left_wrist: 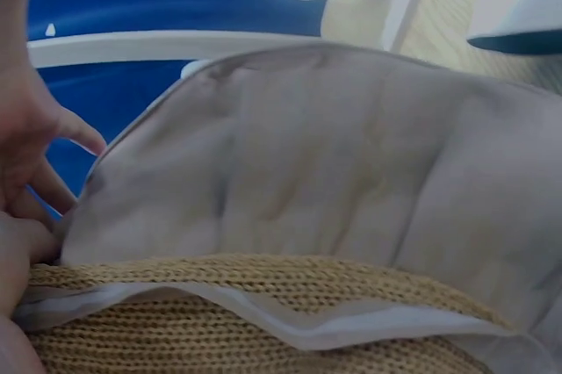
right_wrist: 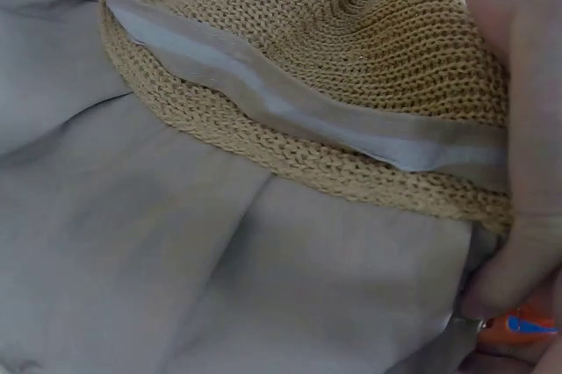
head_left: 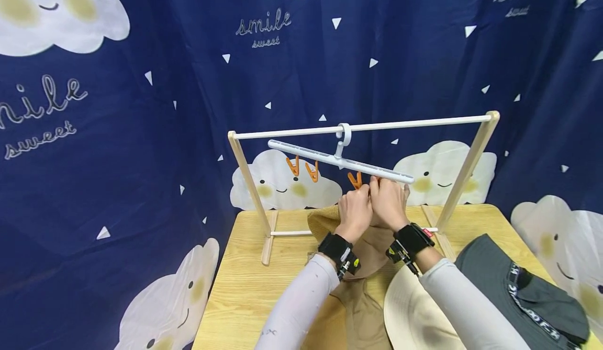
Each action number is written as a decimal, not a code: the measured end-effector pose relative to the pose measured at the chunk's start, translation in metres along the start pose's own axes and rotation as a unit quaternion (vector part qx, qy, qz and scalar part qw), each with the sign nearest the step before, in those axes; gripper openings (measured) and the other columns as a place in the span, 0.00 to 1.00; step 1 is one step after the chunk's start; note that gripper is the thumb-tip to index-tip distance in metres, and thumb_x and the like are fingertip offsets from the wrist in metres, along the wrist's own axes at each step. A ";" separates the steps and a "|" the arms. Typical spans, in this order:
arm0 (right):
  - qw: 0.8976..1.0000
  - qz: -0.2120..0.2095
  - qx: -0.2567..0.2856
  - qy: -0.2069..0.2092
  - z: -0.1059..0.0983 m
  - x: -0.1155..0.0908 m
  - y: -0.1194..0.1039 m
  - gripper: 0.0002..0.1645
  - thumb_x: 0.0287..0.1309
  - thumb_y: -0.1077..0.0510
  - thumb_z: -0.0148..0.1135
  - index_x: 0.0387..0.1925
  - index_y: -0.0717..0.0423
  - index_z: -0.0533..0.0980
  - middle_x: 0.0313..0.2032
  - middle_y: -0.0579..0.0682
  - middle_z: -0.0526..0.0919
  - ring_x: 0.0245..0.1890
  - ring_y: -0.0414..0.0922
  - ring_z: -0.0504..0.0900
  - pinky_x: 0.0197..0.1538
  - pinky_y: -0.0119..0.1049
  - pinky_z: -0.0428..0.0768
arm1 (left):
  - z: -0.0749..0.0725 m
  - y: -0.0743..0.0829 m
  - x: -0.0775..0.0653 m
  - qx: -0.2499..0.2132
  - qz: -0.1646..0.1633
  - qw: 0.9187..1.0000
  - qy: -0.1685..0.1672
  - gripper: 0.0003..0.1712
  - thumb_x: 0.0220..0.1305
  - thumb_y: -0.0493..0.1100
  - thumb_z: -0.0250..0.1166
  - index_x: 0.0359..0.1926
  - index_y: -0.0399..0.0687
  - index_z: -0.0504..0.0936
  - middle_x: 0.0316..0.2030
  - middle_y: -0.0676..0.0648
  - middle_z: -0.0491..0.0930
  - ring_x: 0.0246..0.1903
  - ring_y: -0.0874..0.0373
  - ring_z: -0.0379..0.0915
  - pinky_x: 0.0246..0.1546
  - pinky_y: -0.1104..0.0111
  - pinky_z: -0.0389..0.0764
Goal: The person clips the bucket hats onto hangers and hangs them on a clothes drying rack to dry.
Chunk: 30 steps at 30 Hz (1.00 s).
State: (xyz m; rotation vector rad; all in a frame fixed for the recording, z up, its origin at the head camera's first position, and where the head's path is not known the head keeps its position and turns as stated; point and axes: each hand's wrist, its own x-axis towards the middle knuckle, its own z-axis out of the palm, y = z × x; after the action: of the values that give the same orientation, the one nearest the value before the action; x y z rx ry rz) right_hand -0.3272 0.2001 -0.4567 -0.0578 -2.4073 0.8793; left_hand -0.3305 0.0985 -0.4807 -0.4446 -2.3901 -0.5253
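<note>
Both hands meet below the right half of a white hanger (head_left: 325,157), which tilts down to the right. My left hand (head_left: 354,211) pinches the edge of a sun hat (left_wrist: 290,163) with tan knit and smooth beige cloth. Beside it, my right hand (head_left: 388,201) grips an orange clip (right_wrist: 522,326) at the hat's edge; the fingers hide most of this clip. The hat hangs beneath both hands, its knit part showing to the left in the head view. Another orange clip (head_left: 355,180) hangs just left of the hands, and two orange clips (head_left: 301,169) hang further left.
The hanger hooks over the white rail of a wooden rack (head_left: 249,182) on a wooden table (head_left: 235,287). Beige cloth (head_left: 365,313), a cream hat (head_left: 405,308) and a dark grey hat (head_left: 490,271) lie at the front. A navy curtain (head_left: 188,104) hangs behind.
</note>
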 end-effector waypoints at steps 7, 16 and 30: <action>0.999 0.016 -0.018 -0.031 0.000 0.003 -0.009 0.24 0.79 0.50 0.50 0.27 0.61 0.74 0.36 0.72 0.84 0.47 0.73 0.83 0.67 0.82 0.50 | 0.006 -0.006 0.000 -0.004 0.006 0.998 0.056 0.09 0.65 0.43 0.69 0.28 0.50 0.81 0.20 0.49 0.85 0.21 0.50 0.84 0.20 0.59 0.77; 0.999 0.030 -0.004 -0.045 0.002 0.007 0.005 0.28 0.77 0.43 0.51 0.31 0.61 0.77 0.44 0.74 0.84 0.53 0.74 0.81 0.66 0.84 0.45 | 0.014 -0.004 -0.002 -0.022 -0.010 0.997 0.077 0.06 0.63 0.43 0.70 0.30 0.50 0.83 0.22 0.51 0.86 0.22 0.51 0.85 0.22 0.60 0.77; 0.994 -0.030 0.078 -0.070 0.004 0.000 0.036 0.20 0.76 0.48 0.54 0.44 0.64 0.77 0.42 0.68 0.81 0.50 0.69 0.80 0.54 0.64 0.74 | 0.022 -0.001 -0.005 -0.022 -0.035 0.998 0.053 0.04 0.60 0.42 0.72 0.37 0.52 0.87 0.27 0.52 0.89 0.24 0.49 0.86 0.25 0.57 0.79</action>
State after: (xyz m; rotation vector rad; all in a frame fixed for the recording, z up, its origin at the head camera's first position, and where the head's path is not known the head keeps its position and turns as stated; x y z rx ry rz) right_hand -0.3349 0.2256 -0.4807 0.1401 -2.4444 1.0712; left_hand -0.3387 0.1073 -0.4995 -0.3438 -2.3028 -0.6183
